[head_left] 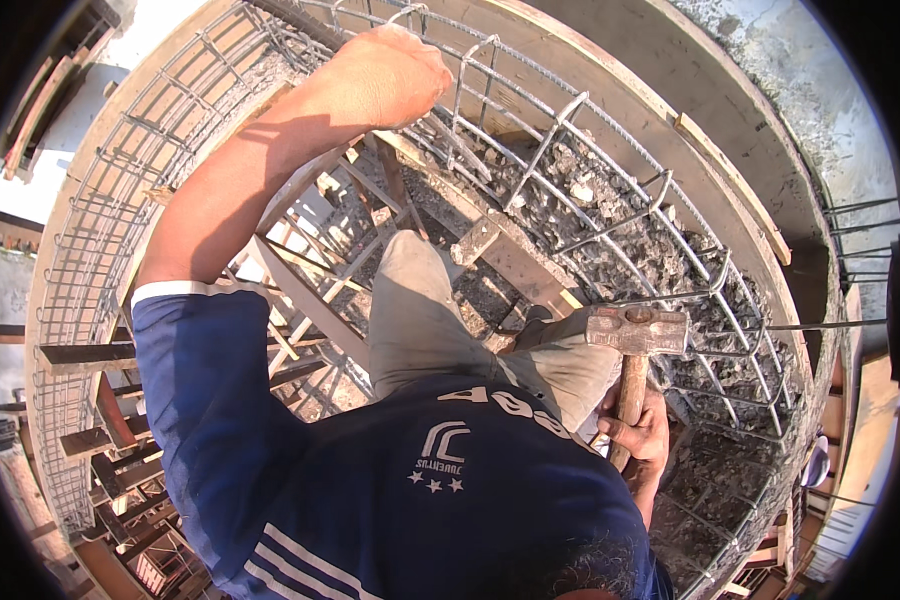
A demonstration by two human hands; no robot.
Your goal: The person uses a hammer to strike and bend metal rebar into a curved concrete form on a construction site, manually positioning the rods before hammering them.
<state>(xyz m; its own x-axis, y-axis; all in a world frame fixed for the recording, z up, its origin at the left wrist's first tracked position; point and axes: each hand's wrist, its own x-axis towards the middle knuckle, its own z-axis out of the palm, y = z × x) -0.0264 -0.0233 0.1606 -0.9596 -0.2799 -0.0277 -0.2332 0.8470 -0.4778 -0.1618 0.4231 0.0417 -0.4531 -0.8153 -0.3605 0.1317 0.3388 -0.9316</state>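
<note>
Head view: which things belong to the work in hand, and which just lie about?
In the work:
- Hammer, held in the right hand
- Rebar cage, at the left hand

Probably just lying about:
- Stacked timber, upper left
- Dark beam, far left

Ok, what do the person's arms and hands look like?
The left sleeve is short and navy, with a white cuff. White stripes mark that shoulder. The left hand and right hand are gloveless. The right sleeve isn't clearly visible.
</note>
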